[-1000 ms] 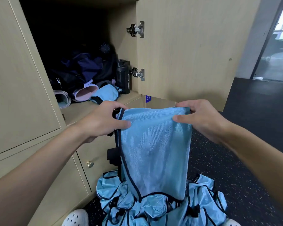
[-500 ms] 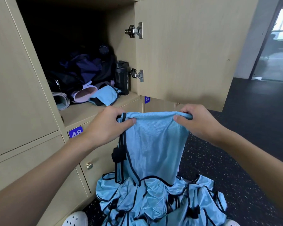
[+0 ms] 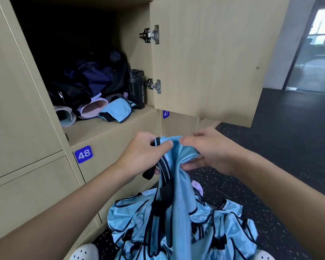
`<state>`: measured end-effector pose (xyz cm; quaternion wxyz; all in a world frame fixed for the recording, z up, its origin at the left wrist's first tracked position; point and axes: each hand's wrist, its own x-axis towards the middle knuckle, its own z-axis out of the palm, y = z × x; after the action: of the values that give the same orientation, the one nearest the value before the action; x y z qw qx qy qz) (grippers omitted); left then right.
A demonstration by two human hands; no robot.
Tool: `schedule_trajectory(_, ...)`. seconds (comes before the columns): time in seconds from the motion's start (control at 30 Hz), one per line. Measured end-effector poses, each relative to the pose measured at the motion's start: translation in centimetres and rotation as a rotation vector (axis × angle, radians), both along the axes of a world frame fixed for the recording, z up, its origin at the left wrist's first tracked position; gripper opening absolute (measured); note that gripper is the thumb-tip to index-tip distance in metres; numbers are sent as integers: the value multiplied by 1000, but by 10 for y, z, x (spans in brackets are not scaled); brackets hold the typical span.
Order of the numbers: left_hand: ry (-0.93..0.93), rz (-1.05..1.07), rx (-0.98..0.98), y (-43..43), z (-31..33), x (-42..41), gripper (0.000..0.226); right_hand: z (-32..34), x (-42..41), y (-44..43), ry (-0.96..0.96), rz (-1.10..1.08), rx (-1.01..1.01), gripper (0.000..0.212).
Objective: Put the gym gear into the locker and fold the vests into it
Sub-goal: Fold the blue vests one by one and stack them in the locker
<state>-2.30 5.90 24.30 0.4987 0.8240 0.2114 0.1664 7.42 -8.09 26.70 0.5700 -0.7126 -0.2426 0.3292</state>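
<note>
An open pale wood locker [image 3: 101,128] holds dark gym gear [image 3: 90,79]. Below it, the left hand [image 3: 139,156] pinches the bunched top of a shiny light blue, black-trimmed vest [image 3: 178,184]. The right hand [image 3: 210,154] grips the same edge, above a heap of matching vests [image 3: 229,218].

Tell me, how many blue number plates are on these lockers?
2: plate 48 on the locker front under the open compartment; plate 47 on the next front rightward, just below the open door. More may be hidden.
</note>
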Motion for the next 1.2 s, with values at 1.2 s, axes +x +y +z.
schedule_trajectory(1.2,-391,229,-252,40,37,-14,19,-22,-6,3,-375,100,125,53)
